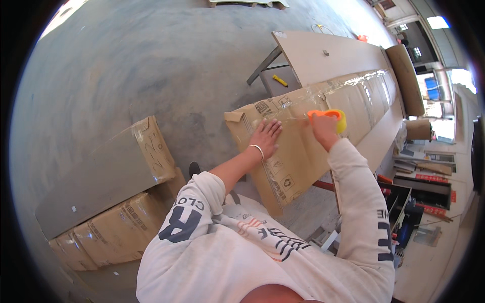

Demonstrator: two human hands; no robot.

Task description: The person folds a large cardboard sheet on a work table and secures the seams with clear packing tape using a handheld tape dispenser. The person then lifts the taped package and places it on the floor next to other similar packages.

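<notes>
A long cardboard-wrapped package (298,161) lies across the work table, with clear tape shining along its seams and far part. My left hand (266,137) rests flat on its near end, fingers stretched out, a bracelet on the wrist. Farther right, my right hand (324,130) is closed around an orange tape dispenser (312,115) with a yellowish roll of tape (342,122). The dispenser is just over the package's top. A strip of clear tape seems to run from it toward my left hand; its exact end cannot be made out.
On a lower surface beside the table (343,55) lies a yellow pen-like tool (279,80). A big brown roll (405,81) stands at the table's far end. More taped cardboard packages (113,230) and a grey-brown panel (96,182) are to the left. Shelving (399,202) stands at right.
</notes>
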